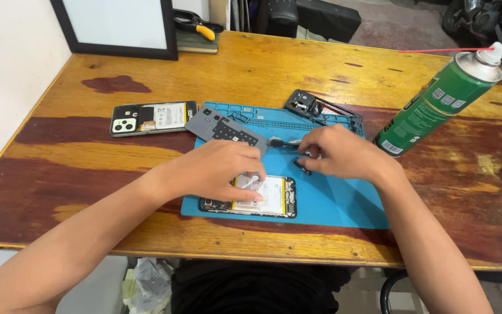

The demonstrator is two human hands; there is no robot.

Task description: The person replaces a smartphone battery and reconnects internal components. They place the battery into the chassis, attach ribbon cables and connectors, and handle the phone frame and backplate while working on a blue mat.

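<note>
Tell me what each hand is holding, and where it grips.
Left hand presses on the opened phone at its top edge. Right hand pinches a small dark part; exact grip cannot be told.

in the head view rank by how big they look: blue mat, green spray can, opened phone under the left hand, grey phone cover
1. blue mat
2. green spray can
3. opened phone and grey phone cover: they look alike in size, and the left hand hides part of both, so no ranking.

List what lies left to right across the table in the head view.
Opened phone with white camera block → grey back cover → left hand on the opened phone → right hand → green spray can.
</note>
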